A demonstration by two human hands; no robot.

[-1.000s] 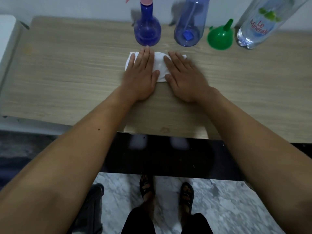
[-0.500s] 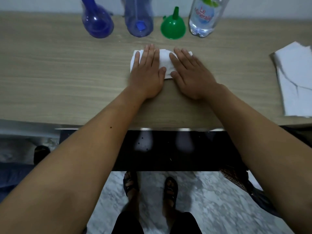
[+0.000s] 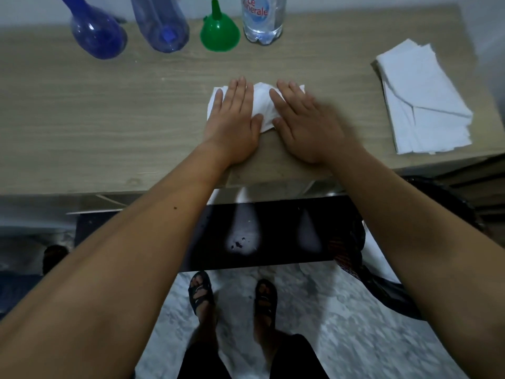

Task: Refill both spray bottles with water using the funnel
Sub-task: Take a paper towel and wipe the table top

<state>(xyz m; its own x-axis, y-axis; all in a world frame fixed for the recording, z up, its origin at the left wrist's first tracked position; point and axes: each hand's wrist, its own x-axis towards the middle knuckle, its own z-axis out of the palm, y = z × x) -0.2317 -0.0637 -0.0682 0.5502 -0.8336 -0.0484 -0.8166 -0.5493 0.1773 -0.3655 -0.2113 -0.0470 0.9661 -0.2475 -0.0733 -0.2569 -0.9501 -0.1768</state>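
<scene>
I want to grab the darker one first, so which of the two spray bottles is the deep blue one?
The round-bodied spray bottle at the far left; the paler, straight-sided spray bottle stands between it and the green funnel.

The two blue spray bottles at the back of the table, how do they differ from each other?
The left spray bottle is a deep, saturated blue with a round, bulbous base; the right spray bottle is paler, more see-through, and straighter-sided. Inside the right one a small blue piece shows at the bottom; none is visible in the left. Both stand on the wooden table, left of the green funnel, untouched by either hand.
</scene>
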